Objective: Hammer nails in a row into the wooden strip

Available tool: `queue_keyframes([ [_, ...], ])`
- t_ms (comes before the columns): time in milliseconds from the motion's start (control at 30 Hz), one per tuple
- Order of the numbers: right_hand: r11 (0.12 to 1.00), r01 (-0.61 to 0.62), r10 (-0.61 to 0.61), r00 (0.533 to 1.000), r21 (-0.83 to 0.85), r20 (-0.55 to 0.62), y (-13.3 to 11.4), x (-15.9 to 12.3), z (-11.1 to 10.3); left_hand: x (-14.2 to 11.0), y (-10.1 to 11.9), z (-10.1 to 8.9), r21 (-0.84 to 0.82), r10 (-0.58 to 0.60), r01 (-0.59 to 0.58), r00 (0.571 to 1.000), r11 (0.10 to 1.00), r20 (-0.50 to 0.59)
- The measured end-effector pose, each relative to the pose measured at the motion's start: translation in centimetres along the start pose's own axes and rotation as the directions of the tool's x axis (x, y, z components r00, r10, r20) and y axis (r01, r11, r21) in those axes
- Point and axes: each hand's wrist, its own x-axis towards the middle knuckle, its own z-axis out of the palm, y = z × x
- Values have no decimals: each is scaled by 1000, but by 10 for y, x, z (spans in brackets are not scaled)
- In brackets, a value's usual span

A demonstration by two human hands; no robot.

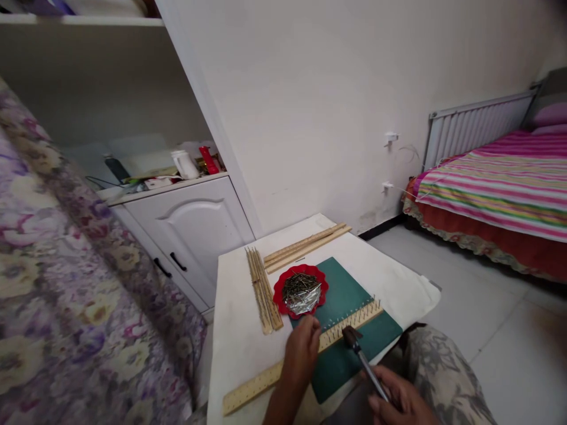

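My right hand is wrapped round the handle of a hammer, whose dark head is at a long pale wooden strip. Several nails stand upright in the strip's right part, and small holes mark its left part. My left hand is closed over the strip, left of the hammer head, with its fingertips pressed together; whatever they hold is hidden. Beneath the strip lies a green mat. Just beyond my left hand, a red scalloped dish holds a heap of loose nails.
On the white-covered table, nailed strips lie left of the dish and more wooden strips lie behind it. A white cabinet and floral curtain stand left. My camouflage-patterned knee is at the right edge.
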Motion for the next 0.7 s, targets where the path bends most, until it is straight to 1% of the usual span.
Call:
queue_keyframes([
  [67, 999, 40, -40, 998, -3, -57, -9, 0, 2, -26, 7, 13, -171, 53, -43, 997, 984, 59],
  [167, 998, 65, -66, 987, -12, -147, -16, 0, 5, -55, 14, 29, -283, 91, -36, 979, 958, 184],
  [233, 999, 38, -37, 986, 1, -164, -15, -2, 7, -64, 16, 36, -327, 77, -5, 975, 945, 210],
  [300, 1000, 0, 2, 988, 12, -152, -13, -5, 9, -67, 16, 42, -416, 5, 84, 978, 905, 210],
  [333, 1000, -16, 18, 990, 15, -143, -11, -7, 9, -67, 16, 45, -492, -45, 151, 974, 857, 222],
  [367, 1000, -23, 25, 990, 20, -136, -9, -7, 10, -66, 16, 48, -581, -95, 224, 965, 783, 244],
  [433, 999, -9, 16, 989, 47, -147, -6, -8, 9, -65, 18, 56, -741, -167, 349, 936, 573, 311],
  [500, 997, 11, 1, 986, 73, -165, -2, -7, 8, -66, 21, 66, -831, -215, 415, 909, 370, 358],
  [567, 996, 25, -11, 987, 84, -160, 1, -6, 7, -69, 24, 76, -870, -258, 435, 890, 230, 377],
  [600, 996, 25, -13, 989, 81, -148, 2, -5, 7, -70, 26, 80, -882, -269, 433, 886, 187, 378],
  [633, 997, 25, -15, 991, 74, -135, 3, -5, 7, -71, 27, 83, -893, -274, 420, 888, 162, 368],
  [667, 997, 27, -18, 992, 68, -127, 3, -5, 7, -72, 28, 84, -902, -270, 402, 896, 159, 352],
  [700, 998, 28, -20, 992, 62, -124, 3, -5, 7, -72, 27, 84, -907, -261, 382, 907, 176, 331],
])
